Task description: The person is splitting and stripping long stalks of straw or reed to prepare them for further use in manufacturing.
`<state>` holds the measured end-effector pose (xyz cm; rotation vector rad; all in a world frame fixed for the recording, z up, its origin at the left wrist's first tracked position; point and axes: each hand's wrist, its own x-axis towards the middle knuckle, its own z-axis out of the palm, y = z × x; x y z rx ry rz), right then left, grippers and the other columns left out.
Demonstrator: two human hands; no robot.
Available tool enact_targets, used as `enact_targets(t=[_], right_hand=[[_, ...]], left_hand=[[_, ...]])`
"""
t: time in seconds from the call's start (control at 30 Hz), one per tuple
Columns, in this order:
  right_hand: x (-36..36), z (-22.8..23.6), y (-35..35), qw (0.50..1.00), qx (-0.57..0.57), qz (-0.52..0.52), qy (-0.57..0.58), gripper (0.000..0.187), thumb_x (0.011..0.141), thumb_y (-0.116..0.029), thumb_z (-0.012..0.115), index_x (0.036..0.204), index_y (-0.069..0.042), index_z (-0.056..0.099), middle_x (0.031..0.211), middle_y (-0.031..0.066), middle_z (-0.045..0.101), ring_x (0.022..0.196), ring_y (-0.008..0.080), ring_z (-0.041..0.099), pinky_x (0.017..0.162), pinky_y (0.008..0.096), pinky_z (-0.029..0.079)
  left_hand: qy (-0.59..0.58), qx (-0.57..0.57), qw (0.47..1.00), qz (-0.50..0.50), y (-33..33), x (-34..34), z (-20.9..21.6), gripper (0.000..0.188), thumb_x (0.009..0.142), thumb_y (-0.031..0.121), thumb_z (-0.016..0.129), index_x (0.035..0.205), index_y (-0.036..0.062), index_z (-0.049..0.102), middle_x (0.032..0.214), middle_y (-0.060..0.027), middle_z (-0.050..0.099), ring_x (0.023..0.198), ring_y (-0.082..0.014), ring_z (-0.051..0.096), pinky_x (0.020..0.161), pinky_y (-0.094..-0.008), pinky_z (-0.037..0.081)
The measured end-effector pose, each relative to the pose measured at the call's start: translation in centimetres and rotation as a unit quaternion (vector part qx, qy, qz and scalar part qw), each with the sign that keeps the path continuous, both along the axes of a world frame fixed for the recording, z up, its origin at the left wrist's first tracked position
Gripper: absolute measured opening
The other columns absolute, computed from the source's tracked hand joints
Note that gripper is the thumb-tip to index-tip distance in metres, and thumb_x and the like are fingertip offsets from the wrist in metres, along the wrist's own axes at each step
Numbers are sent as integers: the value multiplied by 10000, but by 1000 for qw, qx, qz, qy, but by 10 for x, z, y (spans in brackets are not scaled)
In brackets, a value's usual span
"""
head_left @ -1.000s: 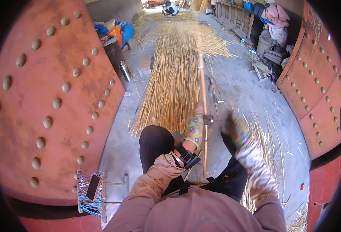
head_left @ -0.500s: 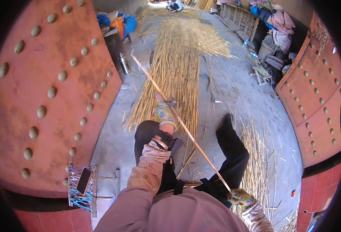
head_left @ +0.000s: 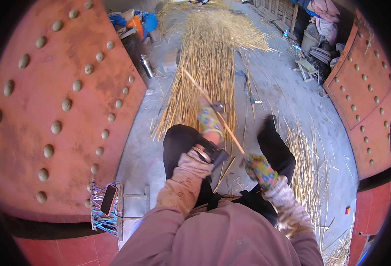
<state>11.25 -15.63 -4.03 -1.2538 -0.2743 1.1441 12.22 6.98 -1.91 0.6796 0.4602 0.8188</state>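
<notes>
A long, thin straw-coloured stalk [head_left: 235, 139] slants between my two gloved hands, its far tip over the stalk pile. My left hand [head_left: 210, 119], in a patterned glove with bare fingers showing, is closed round the stalk's middle and smeared by motion. A small dark piece [head_left: 217, 106] sits at its fingers; its kind is unclear. Nearer me and to the right, my right hand [head_left: 262, 172] is closed on the stalk's lower part. Beyond my left hand, a thick layer of similar stalks [head_left: 208, 57] lies on the floor.
Loose stalks [head_left: 304, 173] lie right of my outstretched leg. A small corded stool [head_left: 104, 221] with a phone [head_left: 108, 199] on it stands at left. A metal flask [head_left: 147, 66] stands by the studded red door [head_left: 71, 115]. Another studded door [head_left: 359, 93] is at right.
My right hand has come up and forward, closer to my left hand, with less stalk showing between them. My left hand and the stalk's tip appear further right; the view has shifted somewhat.
</notes>
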Motion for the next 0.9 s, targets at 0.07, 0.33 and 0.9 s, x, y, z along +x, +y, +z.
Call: enact_targets(t=[0.07,0.33,0.9], right_hand=[[-10,21,-53,999,-4,44,3,184,813,-206,468,807,-26,507,622,-1,491,413,35,392,349,138,269],[-27,-83,-292,961,-88,-259,49,140,726,-107,473,746,14,541,521,16,485,366,63,410,291,200,302],[207,-114,30,994,17,-33,-104,319,795,-208,482,1042,-7,471,848,79,551,688,113,531,508,201,408]], left_hand=[[47,-136,990,2,3,2,31,424,748,544,433,634,135,431,517,7,423,364,-115,353,326,-251,275],[40,-118,988,92,55,2,22,407,743,545,446,714,142,490,585,35,440,504,-92,384,455,-229,291],[143,57,984,-89,22,-9,11,279,768,433,496,775,154,492,628,47,429,476,-70,401,416,-183,357]])
